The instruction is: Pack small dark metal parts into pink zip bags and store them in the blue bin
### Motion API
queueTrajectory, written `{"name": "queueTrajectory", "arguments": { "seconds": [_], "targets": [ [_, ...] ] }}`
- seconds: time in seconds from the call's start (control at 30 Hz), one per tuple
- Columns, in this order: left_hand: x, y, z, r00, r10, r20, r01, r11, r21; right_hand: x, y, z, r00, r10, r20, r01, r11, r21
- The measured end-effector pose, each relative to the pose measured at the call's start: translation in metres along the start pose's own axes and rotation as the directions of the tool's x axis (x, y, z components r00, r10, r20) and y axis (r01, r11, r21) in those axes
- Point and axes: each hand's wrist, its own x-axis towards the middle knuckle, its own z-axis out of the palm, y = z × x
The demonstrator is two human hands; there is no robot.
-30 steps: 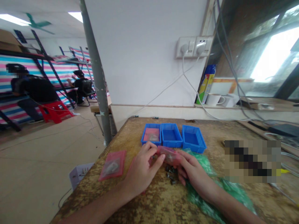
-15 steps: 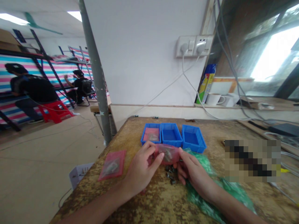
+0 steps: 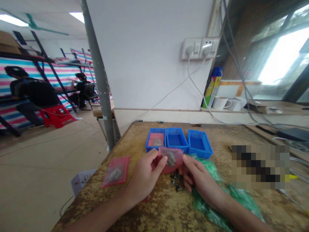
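Note:
Between my hands is a pink translucent bag with small metal parts inside. My left hand pinches its left side between thumb and fingers. At the bag's right edge, my right hand grips it with thumb and forefinger, the other fingers curled below. Under the bag, several loose dark metal screws or bolts lie on the table. Another pink bag of metal parts lies flat to the left of my left hand. Part of a further pink piece shows under my left wrist.
Three blue bins stand beyond my hands: the left bin contains a pink bag, beside the middle bin and right bin. Crumpled green plastic lies under my right forearm. Two people sit far left. A blurred-out object is at right.
The bag's face has tilted more upright and its top corners now show squarely between my fingers. Both hands stay in nearly the same place, still gripping it.

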Motion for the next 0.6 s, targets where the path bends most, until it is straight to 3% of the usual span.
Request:
{"name": "queueTrajectory", "arguments": {
  "seconds": [0.17, 0.33, 0.6],
  "targets": [
    [-0.001, -0.006, 0.003, 0.998, -0.06, 0.024, 0.062, 0.996, -0.06, -0.002, -0.008, 0.003, 1.0, -0.01, 0.022, 0.01, 1.0, -0.013],
    [-0.003, -0.007, 0.002, 0.997, -0.053, 0.051, 0.055, 0.997, -0.046, -0.003, -0.013, 0.003, 0.997, -0.028, 0.075, 0.039, 0.987, -0.154],
    [-0.005, -0.009, 0.004, 0.996, -0.054, 0.065, 0.057, 0.997, -0.049, -0.003, -0.01, 0.001, 0.999, -0.011, 0.035, 0.016, 0.987, -0.157]
  ]
}}
